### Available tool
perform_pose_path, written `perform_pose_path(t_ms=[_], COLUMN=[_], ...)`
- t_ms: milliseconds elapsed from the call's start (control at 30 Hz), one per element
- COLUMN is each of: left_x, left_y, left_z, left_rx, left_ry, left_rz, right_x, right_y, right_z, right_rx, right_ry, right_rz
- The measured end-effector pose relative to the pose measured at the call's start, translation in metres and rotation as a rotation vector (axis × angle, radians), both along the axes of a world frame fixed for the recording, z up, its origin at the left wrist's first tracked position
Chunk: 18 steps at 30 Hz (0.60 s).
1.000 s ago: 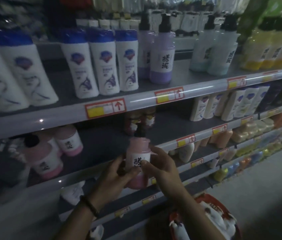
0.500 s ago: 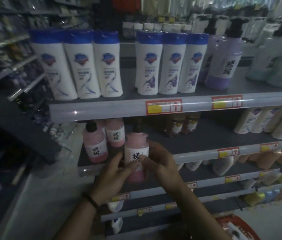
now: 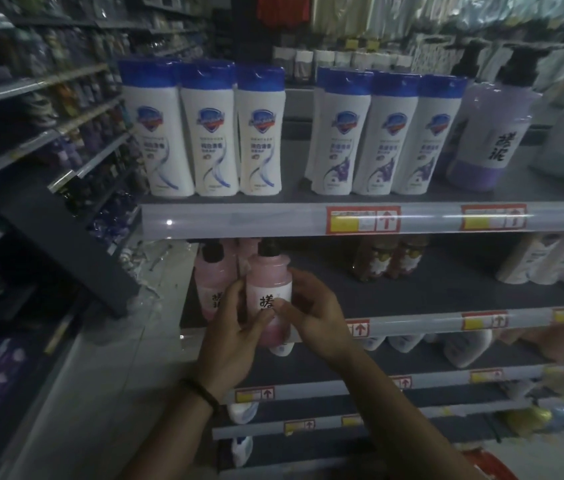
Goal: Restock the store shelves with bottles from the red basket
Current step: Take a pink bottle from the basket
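Note:
A pink pump bottle point(image 3: 270, 280) with a black cap and a white label is held upright at the left end of the second shelf point(image 3: 412, 323). My left hand point(image 3: 235, 341) grips its left side and my right hand point(image 3: 315, 320) its right side and front. Just behind it to the left stands another pink bottle point(image 3: 212, 282) on the same shelf. A sliver of the red basket point(image 3: 492, 467) shows at the bottom right, mostly hidden by my right forearm.
The top shelf point(image 3: 273, 220) carries white bottles with blue caps point(image 3: 211, 133) and a purple pump bottle point(image 3: 492, 133). Brown bottles point(image 3: 388, 261) and cream bottles point(image 3: 543, 261) stand further right on the second shelf. Lower shelves hold more bottles. Another shelving unit point(image 3: 48, 133) is at the left.
The view has swung left and the pink bottle has gone up and in toward the second shelf's left end, beside the other pink bottle. Both hands keep their grip.

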<state>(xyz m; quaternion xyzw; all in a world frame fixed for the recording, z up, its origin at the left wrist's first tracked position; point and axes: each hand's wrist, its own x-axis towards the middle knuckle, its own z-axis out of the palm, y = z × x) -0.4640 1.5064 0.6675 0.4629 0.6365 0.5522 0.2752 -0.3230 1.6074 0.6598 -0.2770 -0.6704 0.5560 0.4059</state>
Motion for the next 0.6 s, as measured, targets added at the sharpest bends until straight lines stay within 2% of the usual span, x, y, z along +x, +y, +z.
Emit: perform_pose_path(t_ms=[367,600], left_x=[-0.001,0.006], left_y=[0.020,0.020], left_z=[-0.006,-0.006], left_rx=[-0.035,0.006], left_ry=[0.214,0.190], left_rz=[0.071,0.081], right_x=[-0.015,-0.018], right_y=[0.012,0.022], right_z=[-0.009,-0.006], right_rx=[0.080,0.070], right_ry=[-0.052,-0.026], right_rz=[-0.040,-0.007])
